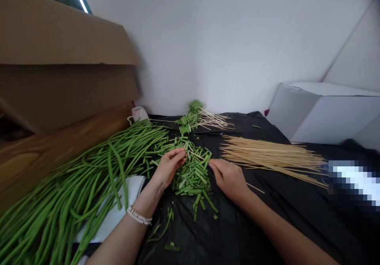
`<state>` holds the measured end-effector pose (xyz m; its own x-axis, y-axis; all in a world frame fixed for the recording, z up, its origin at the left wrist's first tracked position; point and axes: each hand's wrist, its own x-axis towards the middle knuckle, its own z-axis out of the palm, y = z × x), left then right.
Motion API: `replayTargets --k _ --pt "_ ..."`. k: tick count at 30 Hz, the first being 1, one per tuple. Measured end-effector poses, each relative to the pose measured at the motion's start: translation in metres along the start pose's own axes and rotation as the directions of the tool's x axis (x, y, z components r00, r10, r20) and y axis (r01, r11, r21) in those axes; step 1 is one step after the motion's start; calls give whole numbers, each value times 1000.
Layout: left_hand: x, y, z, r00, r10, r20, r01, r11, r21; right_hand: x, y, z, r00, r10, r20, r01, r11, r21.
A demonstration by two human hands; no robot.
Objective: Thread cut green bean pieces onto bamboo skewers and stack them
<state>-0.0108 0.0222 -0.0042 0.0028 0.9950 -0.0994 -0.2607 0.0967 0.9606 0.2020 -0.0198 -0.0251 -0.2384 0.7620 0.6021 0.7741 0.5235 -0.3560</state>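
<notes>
A thin wooden skewer (196, 155) runs between my two hands above a heap of cut long bean pieces (194, 178). My right hand (228, 176) is closed around the skewer, whose rear end sticks out below the wrist. At the skewer's other end, the fingertips of my left hand (172, 162) pinch a small bean piece, mostly hidden by the fingers. Uncut long beans (97, 170) lie in a big pile to the left, partly over a white sheet (113, 217). On the right rests a bundle of bare skewers (270, 154).
Farther back, skewers threaded with bean pieces (190, 118) are stacked, their bare sticks (215, 119) pointing right. A mug (139, 113) stands behind the long beans. A cardboard box (68, 94) is at left, a white box (320, 110) at right. Black plastic (231, 229) covers the surface.
</notes>
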Motion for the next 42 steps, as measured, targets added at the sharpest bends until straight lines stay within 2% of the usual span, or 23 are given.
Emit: replayTargets --k 2,4,5,7,9,10,13,21,25,28,30,32,33,35,37,40,42 --pt "2 -3 -2 997 75 -14 -72 985 155 0 1 0 1000 7 -11 -7 1000 7" --pt "2 -5 -2 977 214 13 -203 903 379 1 2 0 1000 13 -27 -13 1000 20" --pt "2 -6 -1 953 298 54 -285 821 494 1 2 -1 999 16 -36 -15 1000 25" --pt "-2 -6 2 878 438 195 -446 600 664 2 3 -1 998 21 -53 -20 999 31" --pt "-7 -5 6 805 466 368 -562 400 724 2 2 -2 998 24 -58 -22 999 29" --pt "-9 -5 8 782 438 444 -602 343 721 2 2 -2 998 24 -56 -22 999 28" --pt "-14 -7 11 747 330 577 -662 288 692 3 1 -4 999 19 -48 -18 999 30" --pt "-13 -6 6 724 259 639 -689 240 684 3 1 -4 999 22 -40 -21 999 31" --pt "-13 -4 5 737 224 638 -676 259 690 2 1 -3 999 27 -39 -26 999 37" --pt "-11 -4 5 758 260 598 -652 309 693 2 1 -3 998 30 -49 -27 999 43" --pt "-9 -4 5 796 326 510 -605 403 687 2 1 -3 998 31 -63 -28 999 46" --pt "-7 -4 4 861 372 347 -507 575 643 3 1 -3 997 30 -74 -27 999 45" --pt "-5 -4 4 897 364 251 -440 680 587 3 1 -3 997 28 -75 -25 999 44" --pt "-3 -2 4 958 273 91 -286 871 400 2 1 -3 997 21 -72 -18 999 44" --pt "-2 -1 3 991 133 22 -135 978 157 2 0 -3 998 14 -65 -11 999 46" --pt "-1 1 3 999 -20 36 24 993 -117 2 -1 -3 999 6 -52 -4 999 43" --pt "-2 3 3 996 -71 55 80 978 -193 1 -1 -2 999 4 -46 -3 1000 30"
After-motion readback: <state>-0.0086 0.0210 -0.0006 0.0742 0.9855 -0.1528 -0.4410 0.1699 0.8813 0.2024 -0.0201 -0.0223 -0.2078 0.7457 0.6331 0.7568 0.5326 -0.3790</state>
